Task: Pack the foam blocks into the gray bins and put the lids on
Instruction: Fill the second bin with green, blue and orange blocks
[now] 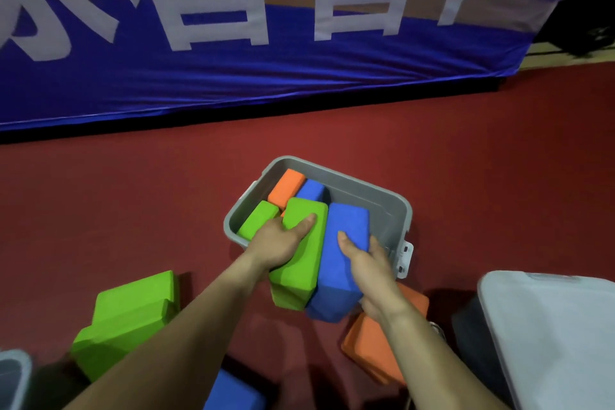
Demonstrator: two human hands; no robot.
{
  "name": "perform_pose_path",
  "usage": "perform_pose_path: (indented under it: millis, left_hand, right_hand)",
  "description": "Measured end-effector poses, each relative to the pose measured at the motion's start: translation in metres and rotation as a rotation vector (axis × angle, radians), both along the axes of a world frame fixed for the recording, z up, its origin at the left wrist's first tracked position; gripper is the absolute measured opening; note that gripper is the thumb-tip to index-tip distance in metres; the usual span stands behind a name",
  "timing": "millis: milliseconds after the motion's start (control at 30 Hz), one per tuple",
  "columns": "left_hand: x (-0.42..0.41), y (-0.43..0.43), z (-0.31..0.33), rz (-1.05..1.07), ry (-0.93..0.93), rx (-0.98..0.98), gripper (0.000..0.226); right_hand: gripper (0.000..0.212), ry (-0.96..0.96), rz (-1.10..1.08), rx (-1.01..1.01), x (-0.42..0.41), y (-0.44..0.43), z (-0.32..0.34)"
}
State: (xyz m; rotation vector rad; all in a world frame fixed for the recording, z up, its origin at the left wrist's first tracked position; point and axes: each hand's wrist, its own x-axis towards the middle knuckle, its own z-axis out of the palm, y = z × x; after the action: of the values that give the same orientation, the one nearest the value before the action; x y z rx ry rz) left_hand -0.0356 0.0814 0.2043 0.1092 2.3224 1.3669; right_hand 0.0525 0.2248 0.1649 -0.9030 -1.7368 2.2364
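Both hands are loaded. My left hand has its grip closed around a bright green rectangular foam block, thumb laid flat along the top face; my right hand has its grip closed around a blue rectangular foam block, thumb on the top face and fingers wrapped over the right edge. The two blocks are pressed side by side, touching along their long faces. Key relation: both long axes run away from me and slightly right, far ends already over the near rim of the open gray plastic bin, near ends overhanging the floor on my side. The bin lies straight ahead of both grips. The left half already holds an orange foam block, a second blue block and a smaller green block; the free space looks to be on the right half, nearer my right hand. Judgement: next move is to tip the far ends down and slide the pair in, blue one toward the gap. Surface is a red carpeted floor, no desk. Loose stock left on it: stacked green foam blocks near left, an orange block under my right wrist, a blue block at bottom edge. A pale gray lidded bin sits near right. A blue fabric banner closes off the far side.
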Motion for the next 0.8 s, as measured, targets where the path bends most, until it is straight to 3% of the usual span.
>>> perform_pose_path:
  millis: [233,400,600,800]
  left_hand:
    - [-0.083,0.057,-0.021,-0.118,0.061,-0.016,0.054]
    - [-0.116,0.069,-0.078,-0.12,-0.002,-0.033,0.091]
    - [-0.135,0.073,-0.133,-0.149,0.124,-0.075,0.052]
    - [-0.152,0.066,-0.177,-0.165,0.088,-0.236,0.066]
  right_hand:
    - [0.044,0.056,-0.134,0.087,-0.057,0.039,-0.031]
    - [0.063,-0.048,-0.166,0.226,-0.082,0.039,-0.072]
    - [0.06,-0.146,-0.184,0.229,-0.102,0.037,-0.117]
    - [0.061,-0.276,-0.155,0.25,-0.118,0.031,-0.148]
